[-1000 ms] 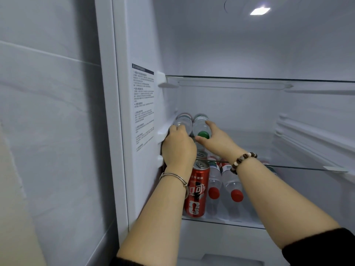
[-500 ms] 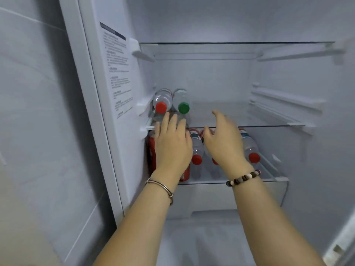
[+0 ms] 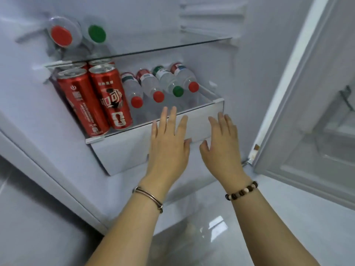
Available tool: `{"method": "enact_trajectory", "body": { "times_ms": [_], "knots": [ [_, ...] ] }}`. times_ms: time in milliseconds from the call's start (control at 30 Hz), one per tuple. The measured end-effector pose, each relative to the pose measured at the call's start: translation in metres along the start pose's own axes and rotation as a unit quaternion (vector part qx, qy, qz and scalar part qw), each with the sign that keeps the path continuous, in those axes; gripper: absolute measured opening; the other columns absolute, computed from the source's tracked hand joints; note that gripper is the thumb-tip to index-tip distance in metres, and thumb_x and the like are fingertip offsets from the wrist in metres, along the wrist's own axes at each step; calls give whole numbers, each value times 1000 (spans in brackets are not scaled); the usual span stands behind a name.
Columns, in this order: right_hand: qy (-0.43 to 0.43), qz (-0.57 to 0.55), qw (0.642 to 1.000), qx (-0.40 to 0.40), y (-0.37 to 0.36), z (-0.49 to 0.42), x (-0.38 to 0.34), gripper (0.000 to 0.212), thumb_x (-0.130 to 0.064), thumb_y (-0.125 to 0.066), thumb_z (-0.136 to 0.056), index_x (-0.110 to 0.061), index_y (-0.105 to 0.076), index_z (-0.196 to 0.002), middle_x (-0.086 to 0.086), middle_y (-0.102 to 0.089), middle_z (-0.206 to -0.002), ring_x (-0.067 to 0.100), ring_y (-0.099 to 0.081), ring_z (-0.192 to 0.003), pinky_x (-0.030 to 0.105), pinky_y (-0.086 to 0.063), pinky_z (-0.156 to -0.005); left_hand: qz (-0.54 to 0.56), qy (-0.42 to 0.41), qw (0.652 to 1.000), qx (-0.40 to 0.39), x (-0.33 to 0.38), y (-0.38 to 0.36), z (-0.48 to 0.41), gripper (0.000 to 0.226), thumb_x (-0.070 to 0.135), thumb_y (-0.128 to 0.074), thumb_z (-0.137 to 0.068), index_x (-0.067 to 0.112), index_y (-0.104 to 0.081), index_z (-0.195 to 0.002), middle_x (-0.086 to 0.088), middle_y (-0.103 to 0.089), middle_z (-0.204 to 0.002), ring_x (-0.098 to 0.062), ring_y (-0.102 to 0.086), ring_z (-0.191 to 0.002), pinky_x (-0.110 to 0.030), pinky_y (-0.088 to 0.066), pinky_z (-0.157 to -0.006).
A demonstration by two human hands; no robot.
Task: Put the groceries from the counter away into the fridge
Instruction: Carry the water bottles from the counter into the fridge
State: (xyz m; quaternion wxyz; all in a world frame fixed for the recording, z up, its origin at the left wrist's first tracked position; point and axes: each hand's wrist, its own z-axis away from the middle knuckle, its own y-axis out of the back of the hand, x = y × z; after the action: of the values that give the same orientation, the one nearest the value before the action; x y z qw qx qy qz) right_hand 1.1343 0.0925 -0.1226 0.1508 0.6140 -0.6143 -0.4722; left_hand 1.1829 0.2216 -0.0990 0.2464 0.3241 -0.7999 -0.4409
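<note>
Glossy pale floor [image 3: 201, 244] nearest, below the open fridge [image 3: 134, 8]. Left hand [image 3: 169, 144] and right hand [image 3: 223, 148] both empty, fingers spread, hovering just in front of the white drawer front [image 3: 124, 150]. On the glass shelf [image 3: 146, 121] above the drawer: upright red cans [image 3: 96, 96], then four water bottles [image 3: 161, 85] lying cap-forward. Upper shelf [image 3: 172, 47]: two more bottles [image 3: 76, 33]. Fridge door [image 3: 311, 104] open right of the drawer.

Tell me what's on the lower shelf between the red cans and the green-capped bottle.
In the head view, two red-capped bottles lie on their sides between the red cans and the green-capped bottle, caps facing out.
</note>
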Motion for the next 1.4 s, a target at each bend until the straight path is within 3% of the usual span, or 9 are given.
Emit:
{"method": "enact_trajectory", "body": {
  "times_ms": [133,200,333,467,667,800,1067,1167,1400],
  "knots": [
    [-68,27,997,-32,10,46,40,65,-18,-55,-90,-9,-24,-147,16,-6,-157,30,-2,-145,45,-6,-118,38,-44,995,-78,36,-20,13,64,35,-36,-99,21,0,-151,-4,12,-158,-23,17,-144,-40,6,-116],
    [-92,38,995,-31,17,70,60,64,-16,-57,-89,-5,-27,-145,20,-11,-156,35,-7,-144,51,-12,-117,55,-83,989,-109,55,-27,21,65,35,-37,-99,21,-1,-151,-4,8,-159,-22,13,-145,-39,6,-116],
    [-163,75,983,-48,38,109,95,66,-20,-54,-91,-8,-23,-147,17,-4,-157,32,0,-145,44,-4,-117,46,-149,977,-143,94,-39,31,59,33,-35,-100,19,-7,-151,-6,-4,-159,-24,2,-146,-41,-4,-118],
    [-206,114,971,-35,71,139,127,67,-21,-56,-90,-5,-24,-147,19,-5,-157,35,-2,-144,47,-6,-116,71,-205,962,-166,144,-42,42,57,30,-37,-100,18,-13,-150,-6,-12,-158,-24,-5,-146,-42,-10,-117],
    [-291,143,946,-16,145,192,172,68,-24,-50,-92,-9,-17,-149,16,1,-157,31,4,-145,45,-3,-116,102,-280,938,-175,237,-40,62,57,29,-41,-98,18,-18,-149,-6,-11,-158,-25,-6,-146,-43,-11,-116],
    [-344,191,919,-2,211,248,208,68,-29,-51,-90,-8,-21,-147,17,-3,-157,33,1,-145,47,-6,-116,120,-332,917,-186,326,-33,94,60,35,-37,-99,20,-10,-151,-6,-3,-159,-25,3,-146,-45,-8,-117],
    [-497,252,829,49,351,411,267,71,-33,-52,-91,-13,-15,-149,12,4,-158,28,10,-145,45,2,-116,168,-496,832,-184,521,-7,194,65,41,-39,-97,22,-7,-151,-8,1,-159,-29,6,-146,-48,-6,-116],
    [-540,277,791,70,399,476,271,72,-35,-50,-93,-14,-10,-150,11,6,-158,27,12,-144,44,6,-115,182,-558,787,-192,589,5,247,66,42,-37,-98,25,-3,-151,-6,8,-159,-28,14,-145,-48,-1,-116],
    [-647,350,676,39,479,615,269,76,-44,-42,-95,-15,1,-150,12,14,-157,28,18,-143,45,11,-113,218,-685,668,-192,703,37,360,65,43,-35,-98,27,0,-150,-6,13,-158,-28,21,-143,-49,6,-114]
  ]
}}
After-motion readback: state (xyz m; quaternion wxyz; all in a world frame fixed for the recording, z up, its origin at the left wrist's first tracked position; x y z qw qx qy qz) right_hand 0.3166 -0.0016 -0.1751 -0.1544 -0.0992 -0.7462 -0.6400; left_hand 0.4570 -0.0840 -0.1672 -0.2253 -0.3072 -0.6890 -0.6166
